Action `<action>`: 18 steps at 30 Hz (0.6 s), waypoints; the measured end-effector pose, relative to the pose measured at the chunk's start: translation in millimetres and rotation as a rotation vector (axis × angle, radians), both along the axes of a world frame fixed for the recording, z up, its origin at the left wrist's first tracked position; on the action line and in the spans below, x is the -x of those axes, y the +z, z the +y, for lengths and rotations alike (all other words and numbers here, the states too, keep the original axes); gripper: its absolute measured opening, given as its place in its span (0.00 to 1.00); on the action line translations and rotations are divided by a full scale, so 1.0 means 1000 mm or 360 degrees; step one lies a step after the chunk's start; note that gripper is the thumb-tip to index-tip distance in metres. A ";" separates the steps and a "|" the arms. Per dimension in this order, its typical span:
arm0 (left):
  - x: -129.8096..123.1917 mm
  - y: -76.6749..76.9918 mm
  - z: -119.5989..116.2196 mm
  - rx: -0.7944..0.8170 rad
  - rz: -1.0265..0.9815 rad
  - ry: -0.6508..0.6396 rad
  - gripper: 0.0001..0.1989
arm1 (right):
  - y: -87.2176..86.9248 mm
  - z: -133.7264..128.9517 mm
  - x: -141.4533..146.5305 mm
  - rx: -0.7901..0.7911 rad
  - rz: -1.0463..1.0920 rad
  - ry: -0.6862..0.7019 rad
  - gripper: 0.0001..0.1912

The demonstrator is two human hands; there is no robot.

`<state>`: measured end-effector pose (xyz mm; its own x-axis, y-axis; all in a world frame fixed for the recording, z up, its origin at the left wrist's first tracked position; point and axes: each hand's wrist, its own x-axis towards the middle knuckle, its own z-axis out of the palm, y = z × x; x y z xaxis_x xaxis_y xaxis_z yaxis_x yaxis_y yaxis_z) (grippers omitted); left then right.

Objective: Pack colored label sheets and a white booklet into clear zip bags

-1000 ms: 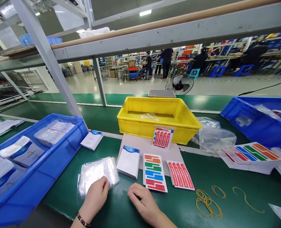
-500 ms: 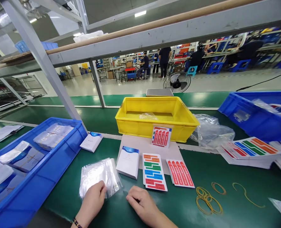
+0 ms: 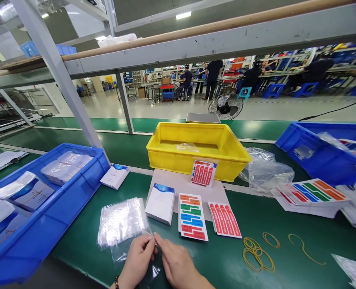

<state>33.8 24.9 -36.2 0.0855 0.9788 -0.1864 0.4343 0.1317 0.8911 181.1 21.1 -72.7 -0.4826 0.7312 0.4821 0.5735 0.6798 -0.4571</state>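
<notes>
Both hands, left and right, have come together in the last half second; the left fingers pinch one clear bag, while I cannot tell if the right ones grip or only touch; the bag shows at the near side of the bag stack, so probably it is singled out; beyond, coloured cards, red cards and booklets carry print too small for sure reading.

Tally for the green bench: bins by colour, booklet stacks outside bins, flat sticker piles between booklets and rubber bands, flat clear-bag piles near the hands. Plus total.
Blue bins: 2
Yellow bin: 1
Booklet stacks: 2
Sticker piles: 2
Clear-bag pile: 1
Total: 8
</notes>
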 end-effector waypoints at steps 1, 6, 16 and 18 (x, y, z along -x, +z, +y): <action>-0.001 -0.001 0.001 0.0009 -0.0011 0.0008 0.22 | 0.005 0.000 0.000 0.0053 0.0042 0.0007 0.23; -0.003 -0.004 -0.001 0.0003 -0.0058 -0.0016 0.21 | 0.025 0.002 -0.002 0.0456 0.0268 -0.0065 0.08; -0.013 -0.002 -0.008 -0.0001 0.0041 -0.0041 0.20 | 0.013 0.006 -0.004 0.0046 0.0104 -0.0326 0.13; -0.014 -0.003 -0.008 0.0033 0.0016 -0.0023 0.21 | 0.015 0.008 -0.005 -0.0119 0.0075 -0.0471 0.14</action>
